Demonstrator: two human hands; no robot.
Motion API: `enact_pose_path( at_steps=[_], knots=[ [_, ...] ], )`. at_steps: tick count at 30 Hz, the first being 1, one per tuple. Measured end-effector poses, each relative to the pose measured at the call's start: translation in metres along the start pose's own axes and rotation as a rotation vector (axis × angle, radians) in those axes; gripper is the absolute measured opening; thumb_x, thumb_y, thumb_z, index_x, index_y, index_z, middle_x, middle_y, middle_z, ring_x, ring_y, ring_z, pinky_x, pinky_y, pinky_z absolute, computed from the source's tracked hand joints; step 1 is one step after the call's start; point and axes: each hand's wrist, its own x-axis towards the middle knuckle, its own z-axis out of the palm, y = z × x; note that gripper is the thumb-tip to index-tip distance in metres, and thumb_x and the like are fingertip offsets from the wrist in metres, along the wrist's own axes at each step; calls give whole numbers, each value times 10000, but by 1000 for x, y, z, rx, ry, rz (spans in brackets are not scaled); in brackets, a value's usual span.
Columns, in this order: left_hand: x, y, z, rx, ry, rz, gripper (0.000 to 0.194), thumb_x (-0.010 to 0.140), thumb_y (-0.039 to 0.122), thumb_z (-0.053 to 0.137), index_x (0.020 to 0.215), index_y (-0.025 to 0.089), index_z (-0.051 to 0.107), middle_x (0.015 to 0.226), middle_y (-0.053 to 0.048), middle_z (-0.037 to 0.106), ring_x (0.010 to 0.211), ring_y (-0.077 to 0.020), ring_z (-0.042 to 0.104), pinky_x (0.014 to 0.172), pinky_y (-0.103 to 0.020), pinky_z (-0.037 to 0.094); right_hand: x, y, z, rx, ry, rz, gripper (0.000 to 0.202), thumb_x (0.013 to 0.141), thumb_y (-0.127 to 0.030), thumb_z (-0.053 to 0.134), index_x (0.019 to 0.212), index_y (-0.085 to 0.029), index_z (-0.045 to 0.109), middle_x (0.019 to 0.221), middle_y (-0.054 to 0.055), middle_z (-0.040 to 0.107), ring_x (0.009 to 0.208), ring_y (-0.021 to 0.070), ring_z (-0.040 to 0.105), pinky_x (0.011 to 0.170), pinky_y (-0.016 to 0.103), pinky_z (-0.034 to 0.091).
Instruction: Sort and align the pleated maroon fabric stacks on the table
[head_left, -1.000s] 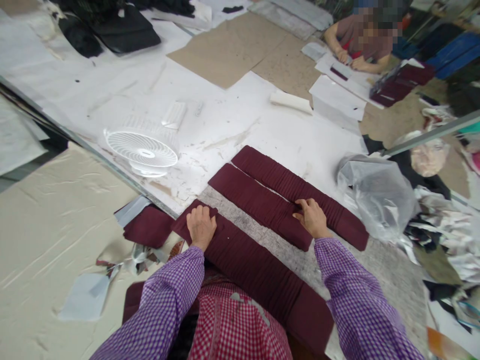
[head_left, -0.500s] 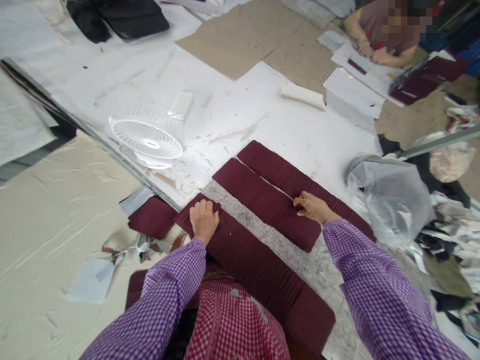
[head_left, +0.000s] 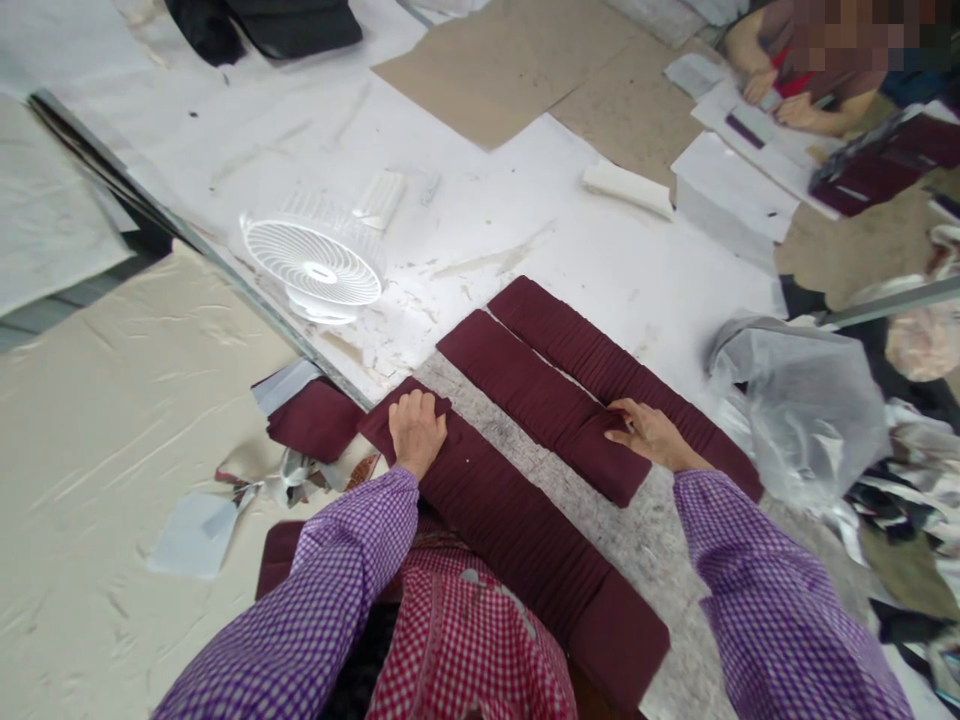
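Observation:
Three rows of overlapping maroon fabric pieces lie slantwise before me. On the upper left end of the nearest row (head_left: pixel 517 510) rests my left hand (head_left: pixel 417 430), its fingers curled closed over a fabric piece there. My right hand (head_left: pixel 651 432) is at the lower right part of the middle row (head_left: pixel 517 375), with thumb and forefinger closed at the edge of a piece; the fingertips are partly hidden. The far row (head_left: pixel 577 340) runs just behind that hand. Under the rows shows a grey mottled surface (head_left: pixel 570 490).
A white fan (head_left: pixel 315 265) lies on the white table at left. Maroon and pale pieces (head_left: pixel 315 418) sit by the table's edge. A clear plastic bag (head_left: pixel 806 410) and scraps are at right. Across the table a co-worker's hands (head_left: pixel 799 110) handle papers.
My right hand has shifted slightly down and right along the middle row. My left hand stays on the near row. The view has moved a little, so the table things appear farther right.

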Motion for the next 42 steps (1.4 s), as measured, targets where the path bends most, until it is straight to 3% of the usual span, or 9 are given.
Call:
enact_pose_path(
  at_steps=[9,16,28,42],
  knots=[
    [0,-2,3,2,15,5,136,813,297,493,882,189,537,922,-113,586,906,-298,506,776,-421,352,-20,30,11,151,-73,124,300,883,-400,567,1065,-164,595,955,43,656,860,174,628,794,378,512],
    [0,-1,3,8,26,11,124,814,295,490,873,194,530,915,-110,583,898,-295,505,767,-416,345,-17,29,15,186,-108,111,296,912,-432,510,956,-165,631,901,22,660,772,153,624,729,336,519],
    [0,0,1,23,32,11,133,814,298,494,866,183,538,904,-105,588,889,-292,499,767,-415,348,-11,31,9,177,-104,32,318,909,-448,512,957,-160,637,871,20,673,728,143,637,686,319,534],
    [0,-1,2,27,39,20,129,810,298,502,856,182,535,897,-104,589,881,-288,500,758,-406,348,-6,38,12,52,-144,-9,231,921,-359,526,979,-161,629,919,28,673,802,153,645,756,348,532]
  ],
)
